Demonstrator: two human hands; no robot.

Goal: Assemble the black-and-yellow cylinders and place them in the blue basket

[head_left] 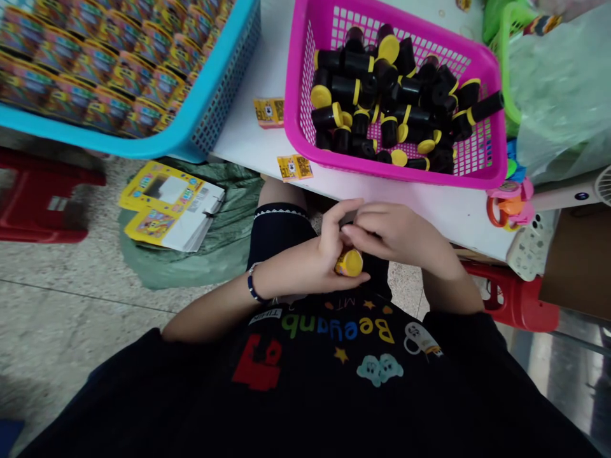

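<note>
My left hand [326,251], with a beaded bracelet at the wrist, is wrapped around a small yellow-capped container [351,263] held over my lap. The round yellow end faces up toward me, and a bit of printed yellow side shows beneath it. Close against it, my right hand [389,232] has its fingers pinched together at the container's far side, touching or nearly touching my left fingers. Whatever lies between those fingertips is hidden. Two small yellow printed labels [294,168] lie near the table edge in front of my hands.
A pink basket [396,172] of black containers with yellow caps stands on the white table [243,117]. Left is a blue basket [191,137] of wrapped printed containers. Yellow printed cards [172,207] lie on a green bag. Colourful plastic pieces [510,200] and a fan [573,196] sit right.
</note>
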